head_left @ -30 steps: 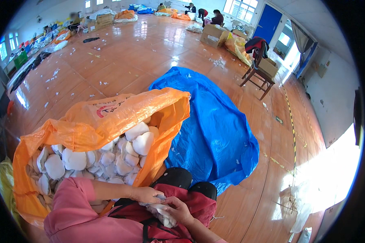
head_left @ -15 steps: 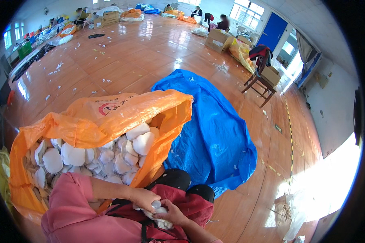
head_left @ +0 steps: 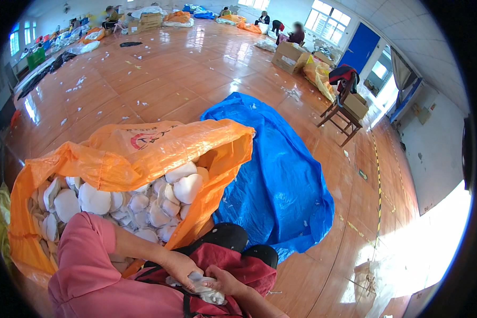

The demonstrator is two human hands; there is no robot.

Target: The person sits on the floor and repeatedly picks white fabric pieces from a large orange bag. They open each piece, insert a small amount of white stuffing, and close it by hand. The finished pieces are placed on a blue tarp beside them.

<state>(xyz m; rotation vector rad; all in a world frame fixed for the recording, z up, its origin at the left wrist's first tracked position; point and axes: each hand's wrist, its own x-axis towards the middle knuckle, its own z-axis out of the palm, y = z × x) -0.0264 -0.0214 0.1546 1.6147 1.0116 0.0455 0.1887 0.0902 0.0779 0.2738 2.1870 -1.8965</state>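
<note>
A person's left hand (head_left: 182, 268) and right hand (head_left: 224, 281) keep a two-handed grip on crumpled white fabric (head_left: 211, 295) over a maroon apron (head_left: 250, 271); left, an orange sack (head_left: 108, 168) holds white rounded pads (head_left: 94, 200).

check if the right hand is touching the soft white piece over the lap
Touching. The head view shows the right hand directly against the upper side of the soft white piece, with no gap between them.

Orange bag (head_left: 17, 228): bars low passage left of the hands (head_left: 181, 266).
Blue sheet (head_left: 281, 180): in the way, just past the knees (head_left: 230, 236).
Floor (head_left: 312, 281): open right of the knees.
</note>
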